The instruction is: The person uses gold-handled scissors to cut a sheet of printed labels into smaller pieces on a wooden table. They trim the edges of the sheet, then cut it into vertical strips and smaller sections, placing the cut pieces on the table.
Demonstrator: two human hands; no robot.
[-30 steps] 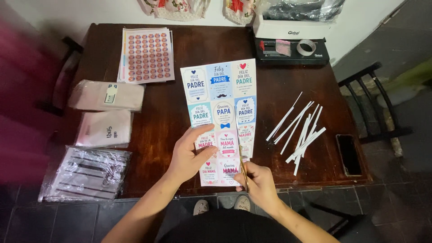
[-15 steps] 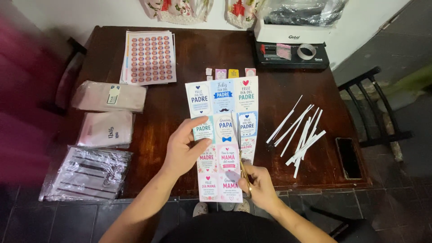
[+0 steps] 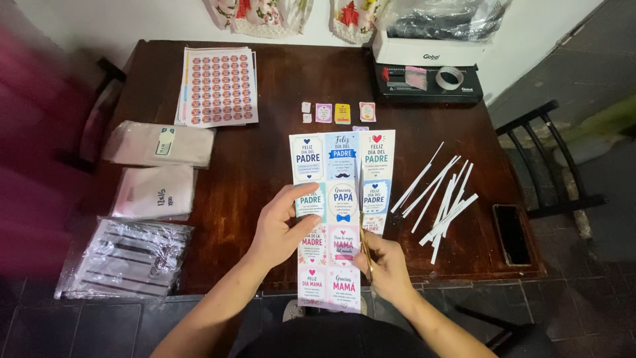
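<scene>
Head view: both forearms reach in over the worktop's (image 3: 265, 166) near edge.
Left hand (image 3: 281, 229): fingers pinching the card sheet's (image 3: 341, 199) left side.
Right hand (image 3: 391, 268): closed around scissors (image 3: 364, 242), blades in the sheet.
Card sheet: printed rectangles, blue above, pink below, overhanging the near edge.

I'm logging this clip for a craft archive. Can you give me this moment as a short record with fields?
surface: dark wooden table
left hand: holds printed card sheet flat
right hand: works scissors up the sheet
right of sheet: white paper strips, dark phone
left: sticker sheet, packets
</scene>
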